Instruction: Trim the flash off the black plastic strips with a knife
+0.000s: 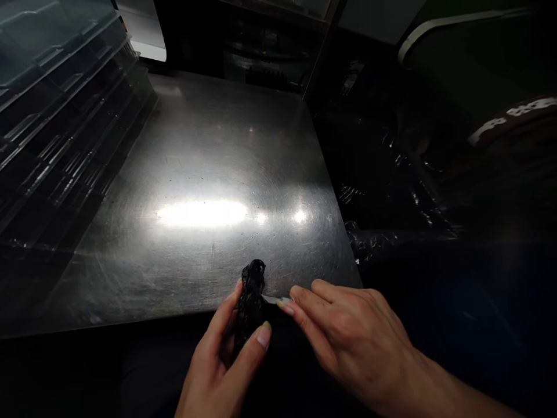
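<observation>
Low in the head view, my left hand [226,354] grips a glossy black lumpy piece [253,284] between thumb and fingers. Its exact kind is hard to make out in the dim light; the upper end has a small ring-like curl. My right hand [348,325] is closed on a small thin blade [272,299], pinched near its end by the fingertips. The blade's tip touches the right side of the black piece. Both hands are at the near edge of a scratched metal table [209,151]. The lower part of the black piece is hidden in shadow and behind my left hand.
Stacked clear plastic trays [56,116] rise at the left of the table. Beyond the right edge lies crumpled, shiny dark plastic [374,238]. At the far right is a dark shape with a white-patterned band [513,116]. Dark equipment [270,58] stands behind the table.
</observation>
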Demonstrator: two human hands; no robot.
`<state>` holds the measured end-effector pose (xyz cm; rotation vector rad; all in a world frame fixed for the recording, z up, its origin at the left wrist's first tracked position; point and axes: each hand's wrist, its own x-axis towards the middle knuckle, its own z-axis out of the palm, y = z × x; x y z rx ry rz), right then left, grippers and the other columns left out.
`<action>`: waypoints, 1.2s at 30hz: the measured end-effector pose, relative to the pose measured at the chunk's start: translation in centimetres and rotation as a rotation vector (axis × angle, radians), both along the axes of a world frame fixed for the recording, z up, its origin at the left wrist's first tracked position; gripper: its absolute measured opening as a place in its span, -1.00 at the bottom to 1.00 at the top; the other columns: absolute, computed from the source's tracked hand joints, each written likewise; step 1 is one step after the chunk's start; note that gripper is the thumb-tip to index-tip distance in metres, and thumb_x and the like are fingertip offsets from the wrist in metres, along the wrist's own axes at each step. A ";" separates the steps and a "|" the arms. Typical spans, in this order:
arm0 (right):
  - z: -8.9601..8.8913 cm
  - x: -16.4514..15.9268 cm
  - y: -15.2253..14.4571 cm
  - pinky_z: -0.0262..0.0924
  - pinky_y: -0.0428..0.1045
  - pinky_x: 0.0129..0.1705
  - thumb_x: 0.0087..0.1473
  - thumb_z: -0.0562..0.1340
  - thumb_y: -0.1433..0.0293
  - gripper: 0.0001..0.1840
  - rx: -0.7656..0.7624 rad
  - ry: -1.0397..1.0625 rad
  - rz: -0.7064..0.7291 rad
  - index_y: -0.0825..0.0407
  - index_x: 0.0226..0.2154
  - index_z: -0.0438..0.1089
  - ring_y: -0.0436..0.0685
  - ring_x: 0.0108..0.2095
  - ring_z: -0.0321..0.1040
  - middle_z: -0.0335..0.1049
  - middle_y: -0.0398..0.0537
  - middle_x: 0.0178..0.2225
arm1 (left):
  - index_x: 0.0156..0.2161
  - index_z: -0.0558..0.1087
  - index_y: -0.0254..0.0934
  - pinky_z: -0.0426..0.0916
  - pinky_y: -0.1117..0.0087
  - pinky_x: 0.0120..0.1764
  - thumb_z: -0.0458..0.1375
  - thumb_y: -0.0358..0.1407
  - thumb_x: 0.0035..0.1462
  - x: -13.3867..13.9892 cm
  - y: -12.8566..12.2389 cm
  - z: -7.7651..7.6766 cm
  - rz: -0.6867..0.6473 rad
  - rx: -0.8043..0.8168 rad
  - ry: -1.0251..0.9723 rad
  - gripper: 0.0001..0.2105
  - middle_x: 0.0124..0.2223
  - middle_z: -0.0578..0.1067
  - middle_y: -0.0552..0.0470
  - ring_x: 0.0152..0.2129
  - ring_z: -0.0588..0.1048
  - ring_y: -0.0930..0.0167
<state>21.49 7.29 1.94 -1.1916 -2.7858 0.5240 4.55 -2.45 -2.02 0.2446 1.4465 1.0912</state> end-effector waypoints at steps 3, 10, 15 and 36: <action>-0.4 -0.3 -0.8 -0.02 0.05 -0.47 0.48 0.07 0.27 -0.68 0.076 0.029 -0.034 -0.05 -0.20 0.50 0.03 -0.55 0.31 0.39 -0.20 -0.47 | 0.32 0.37 -0.01 0.17 0.16 0.38 0.40 -0.01 0.11 0.1 0.0 0.0 0.010 -0.012 -0.016 -0.32 0.37 0.43 0.03 0.34 0.32 0.12; -1.3 -0.7 -0.7 0.05 0.00 -0.44 0.48 0.07 0.25 -0.65 -0.016 0.106 -0.079 -0.05 -0.23 0.51 0.02 -0.53 0.33 0.40 -0.20 -0.47 | 0.27 0.46 -0.09 0.43 0.05 0.19 0.44 -0.04 0.04 -0.2 0.2 0.7 0.085 -0.027 0.009 -0.32 0.23 0.57 -0.08 0.20 0.47 -0.07; -1.3 -0.3 0.6 0.13 -0.04 -0.38 0.48 0.08 0.21 -0.63 -0.231 0.190 -0.055 -0.08 -0.27 0.51 0.02 -0.49 0.34 0.37 -0.20 -0.46 | 0.28 0.45 -0.12 0.53 -0.01 0.06 0.45 -0.04 0.03 -0.9 0.2 0.6 0.065 -0.025 0.010 -0.29 0.11 0.65 -0.14 0.14 0.52 -0.13; -0.5 -0.6 0.8 -0.01 -0.01 -0.47 0.47 0.06 0.16 -0.60 -0.138 0.031 -0.026 -0.09 -0.34 0.43 -0.01 -0.56 0.27 0.34 -0.24 -0.50 | 0.26 0.45 -0.04 0.40 0.21 0.24 0.42 -0.04 0.08 -0.8 0.2 0.6 0.051 -0.009 -0.005 -0.36 0.28 0.54 0.03 0.27 0.42 0.07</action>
